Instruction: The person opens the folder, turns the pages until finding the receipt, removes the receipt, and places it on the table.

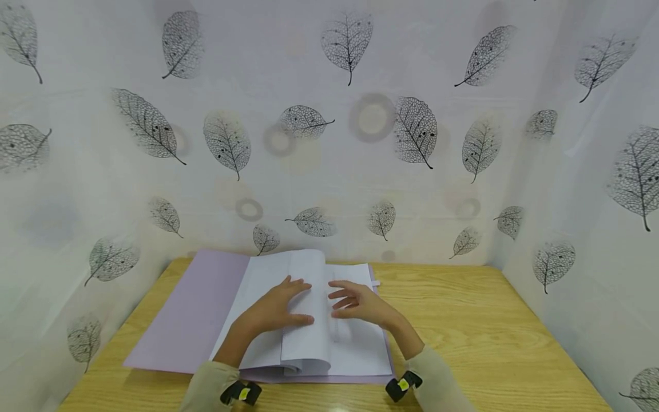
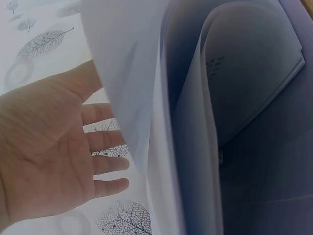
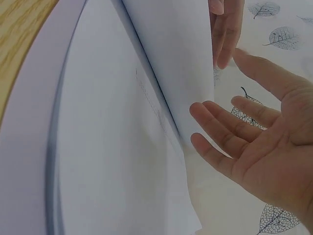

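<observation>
A lilac folder (image 1: 201, 309) lies spread on the table with white sheets inside. Several sheets (image 1: 307, 346) are bent over in a loose roll near its middle, and flat white pages (image 1: 362, 349) lie to the right. My left hand (image 1: 275, 309) is at the left side of the bent sheets. Its fingers are extended, and in the left wrist view a sheet (image 2: 127, 63) hides the thumb's tip. To the right of the roll, my right hand (image 1: 362, 303) hovers over the flat pages with loosely spread fingers, holding nothing. Faint print (image 3: 151, 100) shows on a page.
Under the folder is a light wooden table (image 1: 463, 320), whose surface extends to the right. A white curtain (image 1: 329, 183) printed with dark leaves stands behind and at both sides. A small white tab (image 1: 376, 283) sticks out at the folder's right edge.
</observation>
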Action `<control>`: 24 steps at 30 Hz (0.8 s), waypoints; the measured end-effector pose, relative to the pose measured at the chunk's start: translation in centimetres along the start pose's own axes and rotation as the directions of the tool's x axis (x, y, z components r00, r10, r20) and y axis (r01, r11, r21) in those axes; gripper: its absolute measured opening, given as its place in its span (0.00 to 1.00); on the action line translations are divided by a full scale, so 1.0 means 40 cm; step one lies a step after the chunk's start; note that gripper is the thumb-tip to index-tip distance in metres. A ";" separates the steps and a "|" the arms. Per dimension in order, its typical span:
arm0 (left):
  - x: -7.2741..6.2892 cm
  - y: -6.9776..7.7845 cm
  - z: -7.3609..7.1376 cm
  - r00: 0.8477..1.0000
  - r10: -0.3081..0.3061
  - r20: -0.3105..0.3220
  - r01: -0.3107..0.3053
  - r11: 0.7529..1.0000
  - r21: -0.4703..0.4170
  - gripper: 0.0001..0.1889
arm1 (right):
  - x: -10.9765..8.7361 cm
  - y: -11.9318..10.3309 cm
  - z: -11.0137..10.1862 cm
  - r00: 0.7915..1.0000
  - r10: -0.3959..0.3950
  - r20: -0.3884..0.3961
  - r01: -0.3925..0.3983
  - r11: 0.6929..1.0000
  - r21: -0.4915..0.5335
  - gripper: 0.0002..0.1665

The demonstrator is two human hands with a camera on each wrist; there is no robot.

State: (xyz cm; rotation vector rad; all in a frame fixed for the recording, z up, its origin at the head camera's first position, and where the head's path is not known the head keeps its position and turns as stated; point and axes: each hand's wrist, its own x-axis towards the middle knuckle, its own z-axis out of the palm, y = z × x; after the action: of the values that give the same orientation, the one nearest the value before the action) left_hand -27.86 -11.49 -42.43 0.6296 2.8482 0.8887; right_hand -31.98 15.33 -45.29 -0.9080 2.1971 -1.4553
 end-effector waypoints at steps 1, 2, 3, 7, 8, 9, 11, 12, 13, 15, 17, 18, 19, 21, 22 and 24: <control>-0.001 -0.001 0.000 1.000 -0.008 0.000 0.008 1.000 0.000 0.41 | 0.000 0.001 -0.001 1.000 -0.002 -0.008 0.002 1.000 -0.011 0.41; -0.001 -0.002 -0.001 1.000 -0.014 0.000 0.014 1.000 0.001 0.42 | 0.000 0.003 -0.002 1.000 -0.004 -0.016 0.003 1.000 -0.020 0.39; -0.002 -0.002 -0.002 1.000 -0.020 0.000 0.020 1.000 0.005 0.42 | 0.000 0.004 -0.004 1.000 -0.004 -0.024 0.003 1.000 -0.029 0.38; -0.002 -0.007 -0.006 0.999 -0.033 0.003 0.033 0.999 0.032 0.42 | -0.002 0.006 -0.012 0.998 -0.002 -0.060 0.000 0.999 -0.042 0.36; -0.003 -0.007 -0.007 0.999 -0.036 0.005 0.036 0.999 0.034 0.42 | -0.003 0.006 -0.014 0.998 -0.001 -0.068 -0.002 0.999 -0.042 0.36; -0.003 -0.008 -0.007 0.999 -0.039 0.008 0.038 0.998 0.040 0.42 | -0.005 0.005 -0.017 0.997 0.001 -0.077 -0.004 0.999 -0.042 0.36; -0.003 -0.008 -0.008 0.999 -0.044 0.013 0.043 0.998 0.040 0.43 | -0.008 0.005 -0.023 0.995 -0.002 -0.095 -0.003 0.999 -0.054 0.36; -0.003 -0.009 -0.008 0.999 -0.046 0.017 0.045 0.998 0.040 0.44 | -0.009 0.005 -0.027 0.995 -0.003 -0.105 -0.003 0.998 -0.062 0.36; -0.003 -0.008 -0.008 0.998 -0.051 0.022 0.051 0.998 0.035 0.44 | -0.010 0.007 -0.031 0.993 -0.005 -0.118 -0.005 0.997 -0.083 0.36; -0.004 -0.008 -0.007 0.998 -0.051 0.028 0.050 0.998 0.032 0.45 | -0.014 0.011 -0.039 0.989 -0.008 -0.145 -0.009 0.993 -0.119 0.36; -0.005 -0.009 -0.006 0.998 -0.049 0.032 0.048 0.998 0.028 0.46 | -0.018 0.016 -0.049 0.984 -0.005 -0.177 -0.024 0.987 -0.158 0.37; -0.006 -0.009 -0.006 0.998 -0.046 0.031 0.045 0.999 0.028 0.46 | -0.020 0.019 -0.054 0.981 0.001 -0.194 -0.035 0.985 -0.168 0.38; -0.007 -0.010 -0.006 0.998 -0.046 0.030 0.045 0.999 0.029 0.46 | -0.023 0.022 -0.060 0.978 0.006 -0.210 -0.045 0.982 -0.181 0.39; -0.008 -0.011 -0.007 0.998 -0.049 0.028 0.049 0.998 0.033 0.46 | -0.029 0.029 -0.070 0.971 0.021 -0.238 -0.069 0.979 -0.193 0.40; -0.009 -0.013 -0.007 0.998 -0.057 0.027 0.056 0.998 0.036 0.46 | -0.032 0.031 -0.075 0.968 0.028 -0.249 -0.081 0.976 -0.203 0.40; -0.010 -0.015 -0.007 0.997 -0.073 0.026 0.072 0.997 0.042 0.46 | -0.038 0.036 -0.084 0.963 0.041 -0.267 -0.101 0.972 -0.213 0.41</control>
State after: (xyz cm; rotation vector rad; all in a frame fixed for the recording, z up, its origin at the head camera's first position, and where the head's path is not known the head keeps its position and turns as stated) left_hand -27.77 -12.23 -42.55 0.5345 2.8515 0.8056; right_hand -33.37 19.05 -45.30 -0.7296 2.6024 -1.3787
